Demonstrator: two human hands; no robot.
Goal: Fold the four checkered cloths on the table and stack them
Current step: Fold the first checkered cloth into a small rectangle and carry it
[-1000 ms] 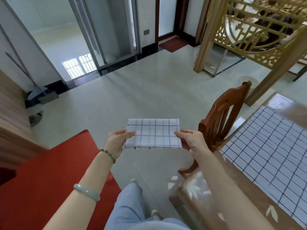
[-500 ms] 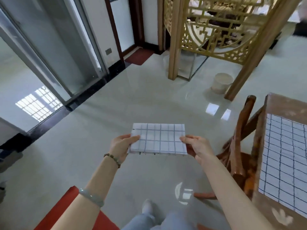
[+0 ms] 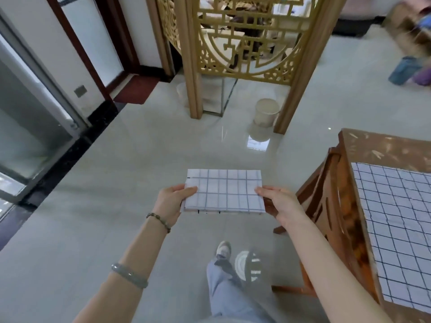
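Folded cloth [image 3: 225, 191]: grip unchanged (left hand [image 3: 171, 201], right hand [image 3: 281, 202] pinching its ends); bench [image 3: 373, 150] with spread cloth [image 3: 401, 224] now nearer; glossy pale floor [image 3: 140, 171].

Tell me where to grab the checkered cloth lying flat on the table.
Likely pinch the flat cloth at its far left corner, from the table's left side. It lies spread out, so only edges and corners offer a grip, and that corner sits on bare wood. The left hand and right hand hold the folded cloth.

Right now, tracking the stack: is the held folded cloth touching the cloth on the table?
Apart. Head view: folded cloth is held over floor, a chair between it and the table's cloth.
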